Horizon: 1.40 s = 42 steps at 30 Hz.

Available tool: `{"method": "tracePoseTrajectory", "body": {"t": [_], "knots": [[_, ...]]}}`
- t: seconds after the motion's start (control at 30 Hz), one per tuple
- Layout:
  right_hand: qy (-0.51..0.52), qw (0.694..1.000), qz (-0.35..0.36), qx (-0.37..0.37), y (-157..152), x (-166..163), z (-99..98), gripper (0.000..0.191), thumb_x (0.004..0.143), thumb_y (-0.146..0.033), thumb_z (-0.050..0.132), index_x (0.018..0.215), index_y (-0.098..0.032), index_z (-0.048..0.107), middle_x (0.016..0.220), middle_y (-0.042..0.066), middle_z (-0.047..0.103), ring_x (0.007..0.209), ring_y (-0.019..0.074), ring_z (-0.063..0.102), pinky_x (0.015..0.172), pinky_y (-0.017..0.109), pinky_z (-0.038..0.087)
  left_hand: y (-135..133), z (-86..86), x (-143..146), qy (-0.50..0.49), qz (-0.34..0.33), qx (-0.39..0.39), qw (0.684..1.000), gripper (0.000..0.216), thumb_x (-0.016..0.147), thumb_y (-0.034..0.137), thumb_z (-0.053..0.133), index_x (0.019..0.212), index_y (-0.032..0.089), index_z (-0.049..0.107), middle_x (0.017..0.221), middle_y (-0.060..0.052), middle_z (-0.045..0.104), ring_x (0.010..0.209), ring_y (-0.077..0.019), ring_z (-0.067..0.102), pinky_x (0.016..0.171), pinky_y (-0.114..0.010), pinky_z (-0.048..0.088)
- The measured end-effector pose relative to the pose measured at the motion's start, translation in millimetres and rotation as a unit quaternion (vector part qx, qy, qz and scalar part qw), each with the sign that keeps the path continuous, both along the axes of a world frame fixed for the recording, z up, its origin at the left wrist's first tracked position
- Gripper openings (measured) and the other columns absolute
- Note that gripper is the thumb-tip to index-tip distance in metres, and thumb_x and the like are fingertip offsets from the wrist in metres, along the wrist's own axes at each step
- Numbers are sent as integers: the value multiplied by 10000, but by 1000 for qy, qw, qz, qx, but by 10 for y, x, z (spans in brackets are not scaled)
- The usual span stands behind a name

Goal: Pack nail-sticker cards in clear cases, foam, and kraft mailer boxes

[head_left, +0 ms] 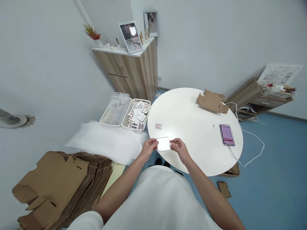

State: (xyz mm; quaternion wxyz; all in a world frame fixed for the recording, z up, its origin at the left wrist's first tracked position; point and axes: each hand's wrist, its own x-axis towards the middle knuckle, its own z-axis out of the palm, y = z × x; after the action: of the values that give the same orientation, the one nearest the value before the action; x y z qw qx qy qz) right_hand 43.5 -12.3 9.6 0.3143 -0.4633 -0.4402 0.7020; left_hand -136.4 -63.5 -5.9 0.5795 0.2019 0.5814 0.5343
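Note:
Over the near edge of the round white table (189,127), I hold a small clear plastic case (163,144) with rounded corners; bright glare hides what is inside it. My left hand (149,149) pinches its left side, and the fingers of my right hand (180,149) are closed on its right side. Just beyond the case, a small sheet of press-on nails (158,126) lies flat on the tabletop.
Left of the table stand a basket of printed cards and nail sheets (136,116) and a basket of clear plastic cases (115,111). White sheeting (107,142) and stacked flat cardboard (64,182) lie nearer. An unfolded carton (212,101) and a cabled phone (227,135) rest on the table.

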Motion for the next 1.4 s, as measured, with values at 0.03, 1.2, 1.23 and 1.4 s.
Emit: {"method": "tracePoseTrajectory", "body": {"t": [0.03,1.2,1.23,1.4], "knots": [[-4,1000,2,17,8,23,25,313,613,-401,656,825,-215,519,1065,55,565,804,159,584,715,319,456,36,2,7,3,-14,-1,1000,323,561,358,698,777,133,617,674,-15,597,589,-103,545,596,-253,433],[-181,951,103,229,116,1442,85,363,579,-261,679,912,-219,539,1263,82,389,1061,206,471,846,375,446,589,21,1178,169,-370,165,898,753,532,270,737,1207,226,406,833,-3,501,726,-110,505,712,-288,440],[-177,951,105,232,159,1495,83,348,582,-248,672,904,-216,544,1252,84,404,1034,204,488,835,372,451,601,30,1216,161,-367,160,902,767,520,270,744,1207,226,407,837,-5,506,728,-112,510,718,-293,439],[-132,949,188,218,420,1809,191,320,616,-168,613,926,-240,574,1341,63,331,946,189,531,763,339,465,734,75,1377,60,-377,100,919,634,579,356,702,1149,210,466,889,-48,572,763,-146,571,739,-320,432]]}}
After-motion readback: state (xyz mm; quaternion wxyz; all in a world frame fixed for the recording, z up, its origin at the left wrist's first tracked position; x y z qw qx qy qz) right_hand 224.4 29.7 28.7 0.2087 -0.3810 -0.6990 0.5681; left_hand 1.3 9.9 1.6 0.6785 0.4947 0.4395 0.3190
